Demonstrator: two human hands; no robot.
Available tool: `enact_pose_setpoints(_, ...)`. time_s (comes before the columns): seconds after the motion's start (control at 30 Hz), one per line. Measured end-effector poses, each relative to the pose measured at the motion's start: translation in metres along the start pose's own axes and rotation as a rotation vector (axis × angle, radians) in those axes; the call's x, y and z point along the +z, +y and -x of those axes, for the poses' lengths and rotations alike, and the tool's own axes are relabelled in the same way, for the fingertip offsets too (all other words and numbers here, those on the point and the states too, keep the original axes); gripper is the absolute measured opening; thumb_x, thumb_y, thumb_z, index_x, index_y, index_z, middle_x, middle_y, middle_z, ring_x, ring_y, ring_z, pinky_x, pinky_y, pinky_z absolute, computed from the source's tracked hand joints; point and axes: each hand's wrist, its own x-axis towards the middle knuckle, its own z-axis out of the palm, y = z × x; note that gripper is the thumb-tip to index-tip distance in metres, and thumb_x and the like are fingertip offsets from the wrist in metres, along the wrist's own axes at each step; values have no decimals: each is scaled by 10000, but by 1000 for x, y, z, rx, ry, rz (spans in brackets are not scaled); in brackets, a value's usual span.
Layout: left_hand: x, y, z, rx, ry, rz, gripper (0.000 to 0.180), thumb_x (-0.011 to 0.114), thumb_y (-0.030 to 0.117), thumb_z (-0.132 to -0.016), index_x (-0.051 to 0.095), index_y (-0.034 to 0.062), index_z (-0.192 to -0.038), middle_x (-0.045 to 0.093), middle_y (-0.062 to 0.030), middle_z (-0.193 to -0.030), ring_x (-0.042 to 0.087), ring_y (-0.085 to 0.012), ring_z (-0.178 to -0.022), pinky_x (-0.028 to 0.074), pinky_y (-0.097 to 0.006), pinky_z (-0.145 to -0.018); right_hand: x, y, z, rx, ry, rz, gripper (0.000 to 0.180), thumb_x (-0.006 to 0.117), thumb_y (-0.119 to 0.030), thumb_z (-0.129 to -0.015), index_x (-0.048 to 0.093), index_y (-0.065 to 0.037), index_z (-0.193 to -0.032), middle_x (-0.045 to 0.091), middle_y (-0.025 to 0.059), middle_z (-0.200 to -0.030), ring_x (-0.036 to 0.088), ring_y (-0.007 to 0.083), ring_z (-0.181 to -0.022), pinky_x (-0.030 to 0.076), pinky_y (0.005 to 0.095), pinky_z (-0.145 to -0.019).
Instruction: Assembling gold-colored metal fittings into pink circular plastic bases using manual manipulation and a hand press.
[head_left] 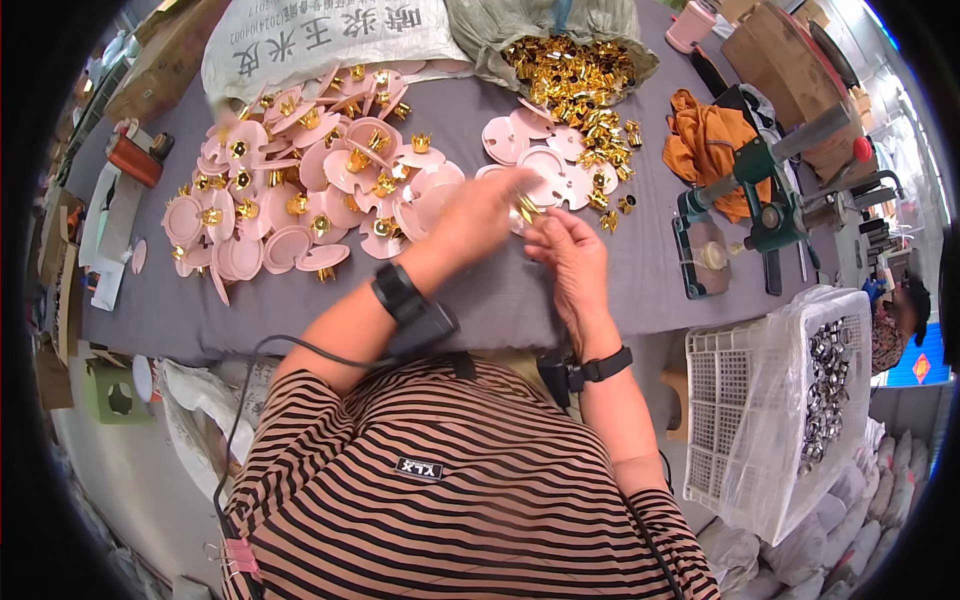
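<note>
Prob. fitting step: R hand (575, 258) pinches gold crown (529, 208) in its fingers; L hand (472, 222) blurred, can't tell its fingers. Next move prob. needs lining up w/ pink disc (545, 166).

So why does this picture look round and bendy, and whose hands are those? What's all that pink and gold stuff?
No robot here: these are a person's own bare hands. A wide fisheye camera on their head looks down, and its lens bends straight edges. On the grey cloth lies a heap of pink discs, many with gold crown-shaped pieces. More gold pieces spill from an open sack. The right hand pinches one gold piece. The left hand is blurry, so I can't tell whether it holds anything.
</note>
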Motion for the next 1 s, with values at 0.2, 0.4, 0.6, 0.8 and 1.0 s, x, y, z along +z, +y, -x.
enact_pose_setpoints(0.2, -118, -66, -77, -174, 177, -377, 435, 679, 86, -822, 627, 43, -1251, 704, -233, -1072, 684, -367, -997, 545, -427, -860, -50, -8, -68, -918, 134, 1355, 353, 756, -139, -818, 685, -91, -1160, 696, 113, -1081, 639, 288, -1017, 472, 432, -949)
enact_pose_setpoints(0.4, -123, -92, -92, -192, 118, -1012, 332, 720, 137, -801, 685, 29, -1114, 689, -201, -1066, 643, -364, -1042, 522, -441, -903, -69, 8, -80, -658, 71, 1345, 362, 759, -106, -781, 661, -97, -1129, 666, 101, -1054, 617, 319, -997, 450, 438, -922)
enact_pose_setpoints(0.6, -11, -63, -110, -90, -86, -686, 346, 725, 212, -820, 676, 20, -1104, 655, -184, -1152, 622, -380, -1037, 521, -452, -913, -52, -8, -53, -511, 154, 877, 340, 728, -34, -770, 654, -71, -1100, 629, 113, -958, 615, 298, -952, 497, 424, -839)
enact_pose_setpoints(0.8, 12, -65, -115, -182, -107, -577, 436, 800, 266, -767, 623, 2, -1065, 647, -203, -1154, 626, -366, -1092, 524, -425, -941, -75, 4, -42, -710, 56, 1093, 177, 698, 7, -769, 694, -58, -933, 629, 87, -959, 598, 284, -936, 504, 401, -817)
enact_pose_setpoints(1.0, -10, -58, -101, -270, -40, -385, 573, 811, 269, -704, 605, -22, -1152, 680, -249, -1081, 665, -383, -1024, 521, -439, -906, -73, -13, -33, -708, 21, 1316, 193, 697, -23, -789, 679, -87, -969, 666, 36, -1052, 594, 304, -956, 472, 422, -888)
